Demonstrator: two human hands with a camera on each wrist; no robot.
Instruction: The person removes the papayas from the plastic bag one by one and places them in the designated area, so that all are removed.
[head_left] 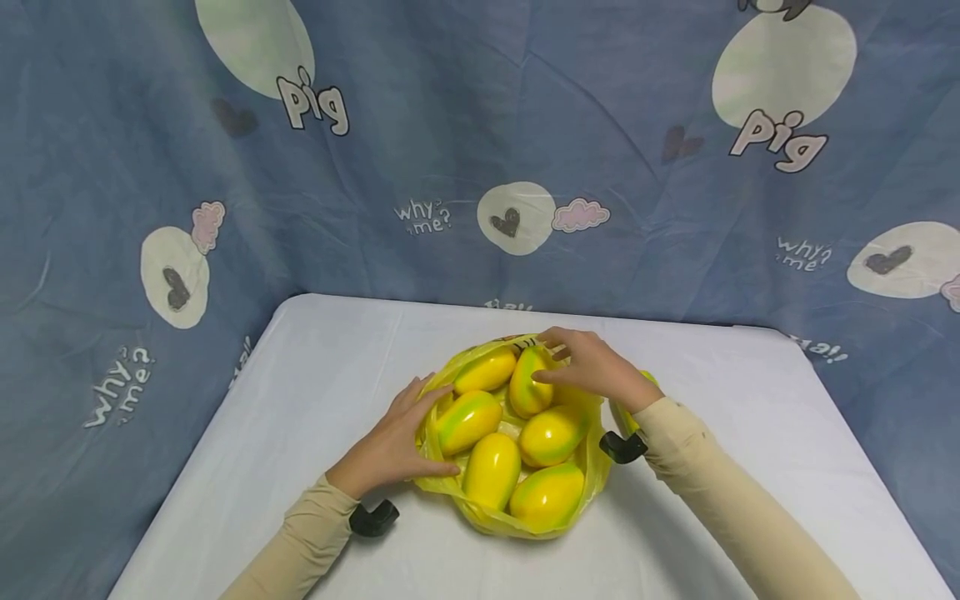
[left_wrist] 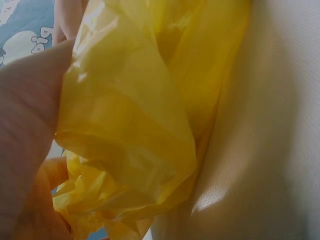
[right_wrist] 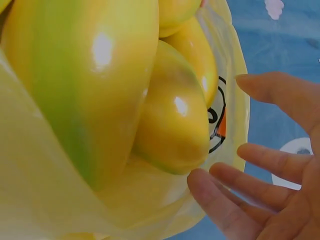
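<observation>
Two beige long sleeves [head_left: 720, 483] are extending in from the near edge, and a curved black piece [head_left: 373, 518] is sitting at each wrist. Between them, a thin, translucent yellow plastic bag [head_left: 597, 493] is standing wide-mouthed near the middle of a white surface [head_left: 345, 358]. Inside it, six glossy, oval, yellow-and-green mangoes [head_left: 491, 471] are lying in a loose ring: two near, two midway, two far.

The left hand [head_left: 401, 442] is resting against the bag's left side, its fingers spread and its thumb lying at the near rim; crumpled plastic is blocking much of the left wrist view. Just outside the bag on the right, another yellow-and-green object [head_left: 624, 419] is sitting mostly hidden by the right wrist.

The right hand [head_left: 588, 362] is hovering at the far right rim, its fingers spread and slightly bent, partly covering one far mango. A black-and-orange print [right_wrist: 217, 120] is showing on the bag's far wall. Beyond the surface, a patterned blue cloth [head_left: 420, 108] is hanging.
</observation>
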